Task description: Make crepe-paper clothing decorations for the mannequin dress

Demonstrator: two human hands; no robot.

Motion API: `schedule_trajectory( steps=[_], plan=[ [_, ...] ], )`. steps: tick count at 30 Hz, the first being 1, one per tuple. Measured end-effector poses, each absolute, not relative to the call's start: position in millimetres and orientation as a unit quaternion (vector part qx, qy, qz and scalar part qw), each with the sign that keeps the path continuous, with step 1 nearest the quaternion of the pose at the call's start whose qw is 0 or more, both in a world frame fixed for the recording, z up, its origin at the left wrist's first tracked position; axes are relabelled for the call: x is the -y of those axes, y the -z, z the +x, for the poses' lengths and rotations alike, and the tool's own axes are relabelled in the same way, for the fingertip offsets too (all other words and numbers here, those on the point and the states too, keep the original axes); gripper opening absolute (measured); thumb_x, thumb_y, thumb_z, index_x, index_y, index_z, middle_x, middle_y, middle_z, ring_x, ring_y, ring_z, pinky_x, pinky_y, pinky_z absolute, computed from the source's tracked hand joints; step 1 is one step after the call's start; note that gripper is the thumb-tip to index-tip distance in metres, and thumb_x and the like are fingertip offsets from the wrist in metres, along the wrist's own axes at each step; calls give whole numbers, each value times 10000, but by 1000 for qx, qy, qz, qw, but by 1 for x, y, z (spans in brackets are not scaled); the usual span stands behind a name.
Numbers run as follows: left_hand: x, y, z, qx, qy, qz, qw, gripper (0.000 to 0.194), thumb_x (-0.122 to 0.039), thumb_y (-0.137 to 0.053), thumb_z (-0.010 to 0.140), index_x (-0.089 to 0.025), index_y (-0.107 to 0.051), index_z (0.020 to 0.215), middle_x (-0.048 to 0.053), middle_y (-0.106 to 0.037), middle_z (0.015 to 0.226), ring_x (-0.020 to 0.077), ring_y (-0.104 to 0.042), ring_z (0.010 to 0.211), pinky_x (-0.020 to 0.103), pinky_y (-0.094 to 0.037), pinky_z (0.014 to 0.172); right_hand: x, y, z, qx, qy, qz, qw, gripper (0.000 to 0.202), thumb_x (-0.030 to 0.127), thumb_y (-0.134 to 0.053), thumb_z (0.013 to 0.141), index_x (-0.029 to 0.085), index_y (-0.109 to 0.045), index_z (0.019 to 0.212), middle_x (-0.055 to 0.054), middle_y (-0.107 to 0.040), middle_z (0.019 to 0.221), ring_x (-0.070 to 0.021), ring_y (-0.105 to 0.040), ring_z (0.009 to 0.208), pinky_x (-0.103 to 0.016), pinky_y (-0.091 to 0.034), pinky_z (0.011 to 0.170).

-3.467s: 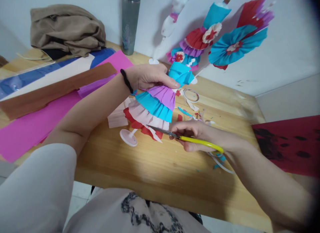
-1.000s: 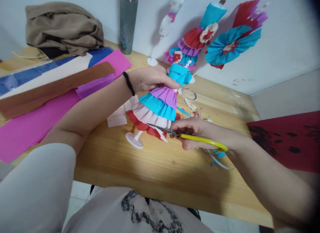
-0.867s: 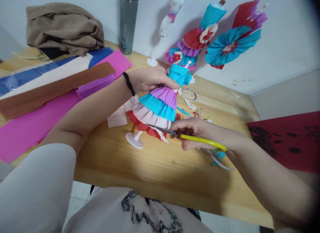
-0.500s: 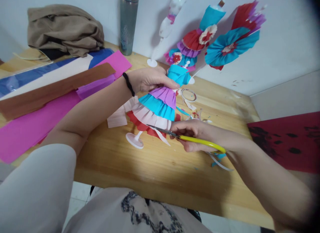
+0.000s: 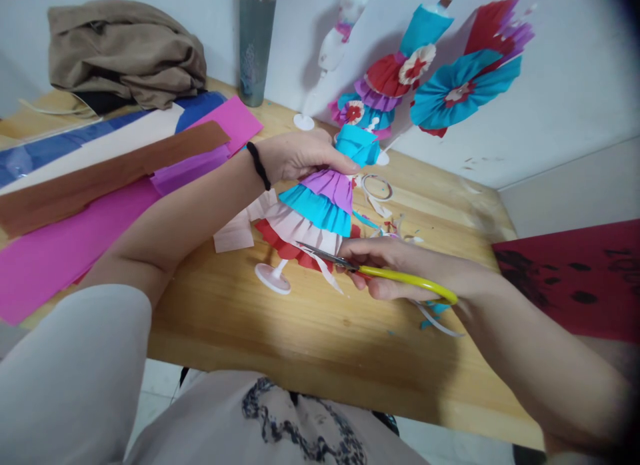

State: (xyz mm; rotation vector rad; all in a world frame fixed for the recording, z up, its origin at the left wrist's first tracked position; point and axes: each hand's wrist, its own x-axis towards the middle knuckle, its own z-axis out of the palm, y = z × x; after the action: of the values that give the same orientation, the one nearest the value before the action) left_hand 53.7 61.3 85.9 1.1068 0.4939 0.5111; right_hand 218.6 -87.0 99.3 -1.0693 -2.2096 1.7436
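My left hand (image 5: 315, 153) is closed round the waist of a doll in a crepe paper dress (image 5: 320, 208), which leans over the table. The skirt has purple, blue, pale pink and red ruffled tiers, and a white round stand (image 5: 273, 278) shows below the hem. In my right hand (image 5: 390, 265) is a pair of scissors (image 5: 400, 276) with yellow handles. Their blades lie along the lower edge of the pale pink tier, where a thin cut strip (image 5: 327, 274) hangs down. Part of the right fingers is hidden behind the skirt and scissors.
Two dressed dolls stand against the wall, one with a large blue paper fan (image 5: 457, 95). Also there are a tumbler (image 5: 256, 48), a brown cloth (image 5: 130, 48), crepe paper sheets (image 5: 75, 252), a tape roll (image 5: 377, 187), paper scraps (image 5: 400, 232) and a red sheet (image 5: 575, 278).
The scissor blades have moved slightly along the pale pink hem, and the cut strip hangs a little lower. The doll's stand has shifted slightly right. My left hand keeps its hold.
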Motion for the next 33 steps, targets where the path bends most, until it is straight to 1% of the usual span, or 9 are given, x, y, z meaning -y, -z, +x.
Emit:
schedule_trajectory(
  steps=[3, 7, 11, 15, 18, 22, 26, 30, 33],
  plan=[
    [-61, -86, 54, -206, -189, 554, 784, 157, 62, -591, 772, -92, -619, 757, -11, -656, 661, 89, -589, 612, 213, -483, 697, 87, -99, 217, 718, -596, -352, 72, 411, 575, -570, 926, 168, -523, 947, 13, -441, 822, -118, -398, 744, -253, -359, 632],
    [-60, -87, 54, -210, -180, 552, 787, 137, 42, -583, 806, -91, -608, 780, -6, -657, 677, 96, -599, 622, 227, -494, 696, 86, -95, 215, 697, -624, -340, 98, 473, 593, -605, 903, 134, -549, 1007, 15, -443, 815, -118, -403, 757, -255, -358, 642],
    [-57, -89, 54, -235, -190, 535, 789, 154, 58, -565, 812, -88, -609, 791, -34, -632, 623, 77, -577, 579, 202, -484, 666, 87, -90, 218, 695, -624, -341, 108, 393, 532, -633, 905, 153, -553, 976, 15, -455, 820, -109, -406, 730, -241, -355, 606],
    [-57, -87, 53, -208, -191, 527, 801, 158, 65, -569, 830, -86, -607, 803, -26, -641, 641, 83, -599, 579, 207, -499, 650, 88, -84, 222, 696, -620, -348, 103, 297, 461, -626, 926, 178, -560, 991, 13, -471, 849, -99, -412, 701, -220, -363, 570],
    [-58, -86, 53, -209, -189, 526, 803, 176, 74, -556, 842, -90, -593, 789, -30, -630, 632, 74, -590, 562, 198, -493, 635, 89, -80, 225, 691, -624, -345, 119, 279, 423, -644, 922, 167, -575, 1008, 12, -468, 850, -91, -407, 694, -202, -362, 552],
    [-57, -87, 54, -218, -197, 533, 794, 190, 80, -559, 832, -91, -585, 754, -34, -618, 612, 73, -574, 549, 198, -479, 632, 88, -78, 225, 693, -623, -341, 124, 363, 482, -663, 900, 147, -583, 1014, 15, -468, 831, -80, -401, 666, -184, -351, 516],
    [-59, -84, 54, -194, -207, 539, 793, 191, 73, -597, 809, -93, -577, 715, -38, -610, 607, 74, -565, 557, 203, -466, 650, 87, -80, 224, 694, -620, -347, 117, 404, 522, -667, 888, 148, -589, 1023, 24, -467, 790, -77, -393, 636, -179, -348, 491],
    [-61, -81, 53, -179, -195, 525, 809, 168, 61, -596, 817, -96, -601, 759, -30, -641, 645, 84, -599, 598, 228, -491, 714, 87, -83, 224, 670, -636, -368, 105, 441, 556, -690, 856, 155, -578, 1002, 40, -454, 755, -70, -384, 594, -173, -349, 450],
    [-61, -80, 52, -181, -192, 520, 813, 160, 46, -613, 820, -101, -602, 759, -17, -648, 654, 93, -609, 601, 236, -497, 709, 87, -82, 224, 663, -644, -366, 106, 448, 552, -708, 843, 155, -581, 1009, 50, -451, 733, -63, -370, 566, -167, -334, 427]
  ],
)
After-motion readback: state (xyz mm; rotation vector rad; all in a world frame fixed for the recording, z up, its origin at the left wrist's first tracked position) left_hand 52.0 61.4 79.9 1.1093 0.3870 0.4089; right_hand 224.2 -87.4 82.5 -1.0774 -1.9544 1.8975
